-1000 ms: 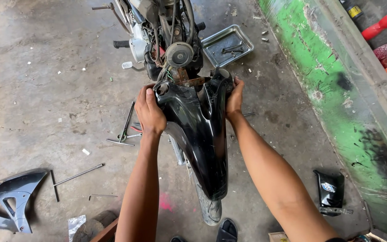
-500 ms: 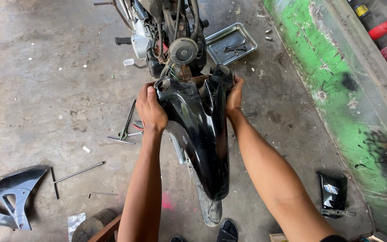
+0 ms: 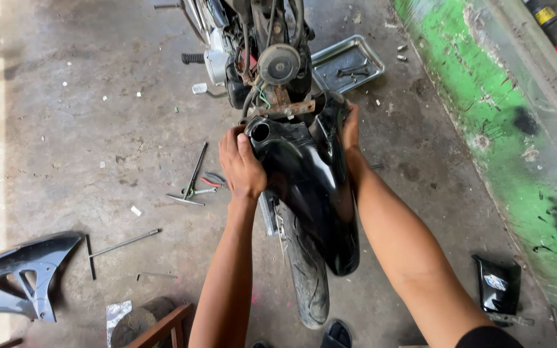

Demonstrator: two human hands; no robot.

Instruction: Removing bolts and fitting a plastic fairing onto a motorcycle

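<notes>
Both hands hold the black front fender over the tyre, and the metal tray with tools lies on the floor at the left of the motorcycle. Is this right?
Not quite. In the head view both hands, left hand and right hand, do hold the black fender over the tyre, but the metal tray lies to the motorcycle's right.

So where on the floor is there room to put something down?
The widest bare floor lies at the far left, beyond the T-wrench. Another free strip runs between the right arm and the green wall, from the tray down to the small black panel. It is crowded by the rods and grey panel, and around both hands on the fender.
</notes>
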